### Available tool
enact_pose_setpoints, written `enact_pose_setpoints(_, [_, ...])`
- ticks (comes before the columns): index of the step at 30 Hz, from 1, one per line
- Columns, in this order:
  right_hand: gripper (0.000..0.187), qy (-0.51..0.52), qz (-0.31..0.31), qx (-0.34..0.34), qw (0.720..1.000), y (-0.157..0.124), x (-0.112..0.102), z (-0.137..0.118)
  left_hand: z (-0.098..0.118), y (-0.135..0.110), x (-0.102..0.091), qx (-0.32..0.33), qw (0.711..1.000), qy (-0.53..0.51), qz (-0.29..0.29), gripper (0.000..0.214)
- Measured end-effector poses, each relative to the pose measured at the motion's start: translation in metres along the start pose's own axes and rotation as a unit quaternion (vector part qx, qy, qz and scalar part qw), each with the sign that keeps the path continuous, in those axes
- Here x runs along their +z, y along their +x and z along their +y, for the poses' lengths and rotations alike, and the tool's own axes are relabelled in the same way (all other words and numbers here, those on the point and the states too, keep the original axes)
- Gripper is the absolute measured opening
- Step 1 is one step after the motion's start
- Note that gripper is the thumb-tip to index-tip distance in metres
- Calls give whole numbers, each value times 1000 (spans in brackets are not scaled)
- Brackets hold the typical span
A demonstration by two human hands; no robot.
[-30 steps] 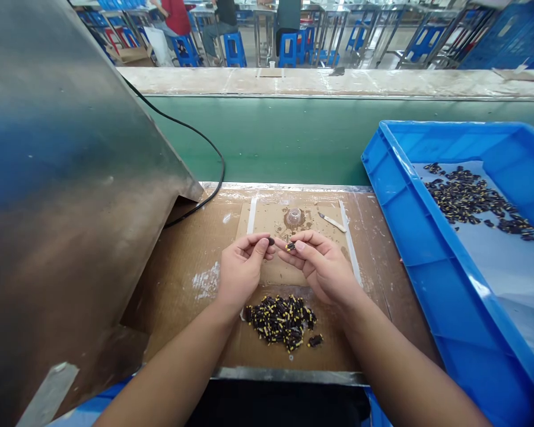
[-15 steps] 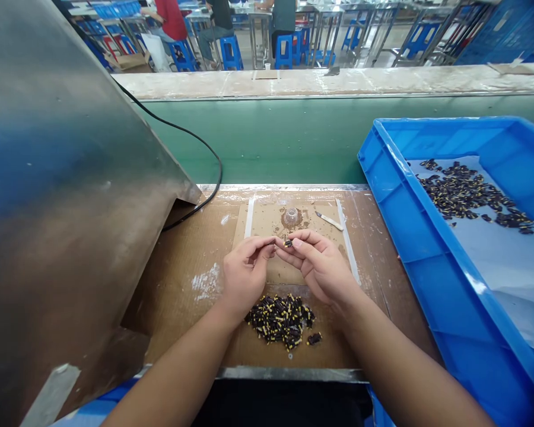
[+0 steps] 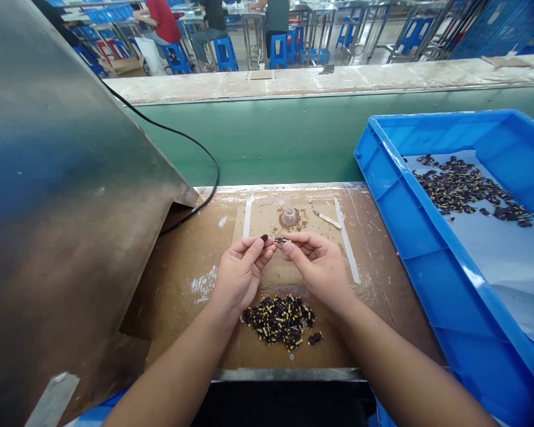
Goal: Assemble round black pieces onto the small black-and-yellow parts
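Fingers of left hand [image 3: 239, 274] pinched a small dark cap [image 3: 264, 238], right hand [image 3: 317, 265] pinched a dark-yellow part [image 3: 280, 240] just at 3 o'clock of it, w/ parts pile [image 3: 279, 321] at 6 o'clock, blue crate [image 3: 382, 178] at 3.

The left hand [image 3: 238, 276] is pinching a small dark cap [image 3: 264, 238] between thumb and forefinger, while the right hand [image 3: 318, 267] is holding a small dark pin with a yellow tip [image 3: 280, 240] just beside it; the two pieces are sitting close but apart. Both hands are hovering over a cardboard-covered worktop [image 3: 182, 267], above a pile of black and yellow parts [image 3: 280, 320]. Beyond the fingers, a small clear cup [image 3: 289, 215] is standing on a stained cardboard pad, with a thin stick [image 3: 327, 220] lying near it. A blue crate [image 3: 409, 237] at the right is holding more such parts on white sheeting. A black cable [image 3: 204, 157] is running beside a steel housing [image 3: 62, 178] at the left.
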State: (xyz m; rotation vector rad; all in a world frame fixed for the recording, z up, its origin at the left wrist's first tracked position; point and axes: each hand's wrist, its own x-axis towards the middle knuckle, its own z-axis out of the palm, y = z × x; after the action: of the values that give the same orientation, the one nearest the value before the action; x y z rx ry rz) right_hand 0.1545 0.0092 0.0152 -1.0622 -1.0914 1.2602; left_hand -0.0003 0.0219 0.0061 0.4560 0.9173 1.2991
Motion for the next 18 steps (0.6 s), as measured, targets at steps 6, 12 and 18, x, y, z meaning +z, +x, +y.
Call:
enact_pose_setpoints(6, [13,-104,9,-90,990,-11,6,-2,2,-4,1,-9,1000,-15,-10,27])
enact_pose_setpoints(12, [14,-134,23,-124,983,-14,6,0,3,-9,1,-7,999,-12,-33,24])
enact_pose_setpoints(18, [19,-179,13,-168,969,-13,5,-1,2,-11,1,11,999,2,-50,21])
